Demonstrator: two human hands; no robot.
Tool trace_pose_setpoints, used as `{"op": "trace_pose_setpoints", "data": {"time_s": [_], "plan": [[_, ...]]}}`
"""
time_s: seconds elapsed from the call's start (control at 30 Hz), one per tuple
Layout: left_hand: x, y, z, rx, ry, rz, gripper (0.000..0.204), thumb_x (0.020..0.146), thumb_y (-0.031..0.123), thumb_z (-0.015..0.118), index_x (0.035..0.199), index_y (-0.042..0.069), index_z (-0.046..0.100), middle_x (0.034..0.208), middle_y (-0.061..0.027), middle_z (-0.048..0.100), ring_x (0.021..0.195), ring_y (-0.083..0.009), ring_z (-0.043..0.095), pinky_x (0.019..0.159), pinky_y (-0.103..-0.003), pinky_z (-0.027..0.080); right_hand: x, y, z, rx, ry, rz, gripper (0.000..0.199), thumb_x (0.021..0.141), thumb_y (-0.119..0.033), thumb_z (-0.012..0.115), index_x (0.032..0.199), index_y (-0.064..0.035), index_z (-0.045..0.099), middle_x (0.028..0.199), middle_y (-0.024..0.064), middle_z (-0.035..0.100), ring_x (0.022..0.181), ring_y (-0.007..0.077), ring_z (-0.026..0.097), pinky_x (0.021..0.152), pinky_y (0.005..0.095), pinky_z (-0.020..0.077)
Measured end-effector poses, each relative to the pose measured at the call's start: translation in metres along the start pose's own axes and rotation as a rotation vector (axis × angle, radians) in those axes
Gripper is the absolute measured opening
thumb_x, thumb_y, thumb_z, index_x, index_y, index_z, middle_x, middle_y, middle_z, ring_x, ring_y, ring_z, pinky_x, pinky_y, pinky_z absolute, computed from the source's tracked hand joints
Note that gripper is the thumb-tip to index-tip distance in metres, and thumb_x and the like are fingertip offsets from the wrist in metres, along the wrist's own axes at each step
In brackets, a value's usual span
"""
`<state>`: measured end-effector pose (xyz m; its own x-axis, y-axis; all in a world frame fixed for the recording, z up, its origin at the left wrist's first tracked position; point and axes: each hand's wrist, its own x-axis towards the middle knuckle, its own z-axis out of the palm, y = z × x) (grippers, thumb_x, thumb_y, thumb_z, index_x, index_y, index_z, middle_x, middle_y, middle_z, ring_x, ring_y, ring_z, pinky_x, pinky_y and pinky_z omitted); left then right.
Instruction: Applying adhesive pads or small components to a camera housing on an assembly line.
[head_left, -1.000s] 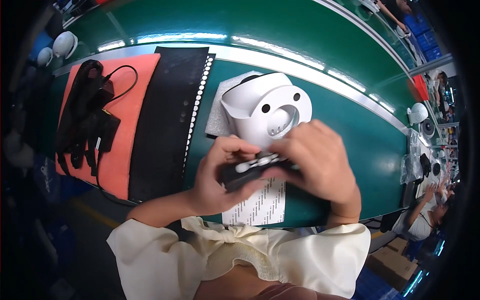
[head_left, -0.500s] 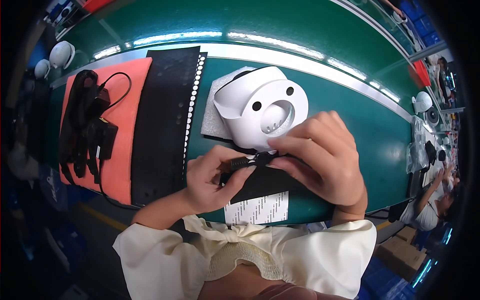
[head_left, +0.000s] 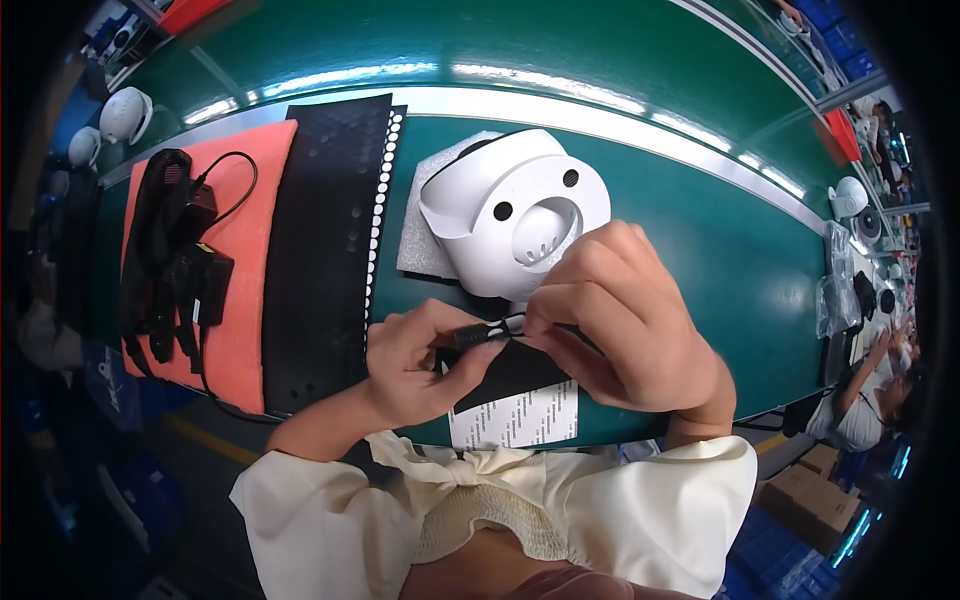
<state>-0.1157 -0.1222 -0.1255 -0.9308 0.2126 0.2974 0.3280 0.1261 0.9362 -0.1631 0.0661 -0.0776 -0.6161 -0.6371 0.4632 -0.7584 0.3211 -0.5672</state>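
My left hand (head_left: 420, 360) and my right hand (head_left: 625, 315) meet over the green bench, both pinching a small black part with a white band (head_left: 490, 330). Directly beyond my fingers a white dome-shaped housing (head_left: 515, 215) with round holes rests on a grey foam pad (head_left: 425, 240). Under my hands lie a black sheet (head_left: 510, 375) and a white printed label sheet (head_left: 515, 420).
A black perforated mat (head_left: 320, 250) lies left of the housing. Further left an orange pad (head_left: 245, 290) carries a black adapter with a coiled cable (head_left: 175, 260). White domes (head_left: 125, 115) stand at the far left. Another person (head_left: 870, 400) works at the right edge.
My hands have shifted slightly toward me and apart from the housing, turning the small black part between them. The white housing now shows more fully.
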Motion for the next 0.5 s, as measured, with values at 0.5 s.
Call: {"op": "trace_pose_setpoints", "data": {"time_s": [0.5], "plan": [[0.009, 0.002, -0.006, 0.102, -0.154, -0.121, 0.012, 0.071, 0.005, 0.066, 0.075, 0.003, 0.055, 0.048, -0.0047, 0.048, 0.039, -0.0102, 0.048, 0.04, -0.023, 0.036, -0.002, 0.001, 0.011, -0.043, 0.041, -0.166, 0.031, 0.06, -0.006, 0.057, 0.091, -0.0012, 0.057, 0.078, 0.0058, 0.054, 0.066, 0.019, 0.047, 0.053, 0.0277, 0.0335]]}}
